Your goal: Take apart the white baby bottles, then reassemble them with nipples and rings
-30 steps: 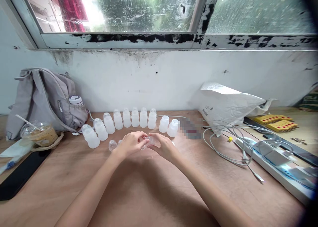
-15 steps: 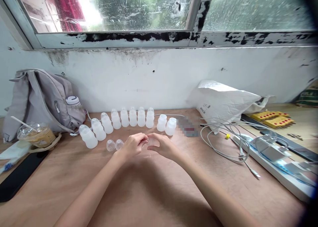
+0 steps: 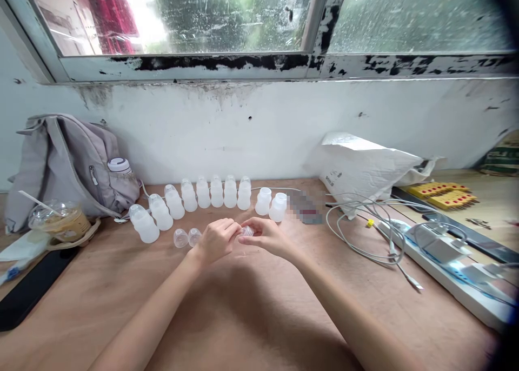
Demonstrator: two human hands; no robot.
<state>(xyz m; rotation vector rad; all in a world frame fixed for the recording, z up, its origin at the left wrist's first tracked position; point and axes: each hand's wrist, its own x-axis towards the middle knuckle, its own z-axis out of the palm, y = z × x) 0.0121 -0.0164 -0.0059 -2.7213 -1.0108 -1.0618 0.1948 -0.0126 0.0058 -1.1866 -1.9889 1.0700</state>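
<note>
My left hand (image 3: 217, 240) and my right hand (image 3: 267, 237) meet over the wooden table (image 3: 251, 306), fingers curled. Between their fingertips sits a small clear plastic piece (image 3: 246, 231), pinched from both sides. Two clear caps (image 3: 187, 237) lie on the table just left of my left hand. Behind my hands a curved row of several small white plastic bottles (image 3: 203, 195) stands upright. Two more open bottles (image 3: 271, 203) stand at the row's right end.
A grey backpack (image 3: 68, 160) leans on the wall at far left, an iced drink cup (image 3: 60, 220) before it. A white plastic bag (image 3: 365, 168), tangled white cables (image 3: 373, 227) and a power strip (image 3: 454, 268) fill the right side. A black flat object (image 3: 28, 292) lies front left.
My hands have stayed together at the same spot. The fingers have shifted a little round the small clear piece, which now shows more plainly between them.
</note>
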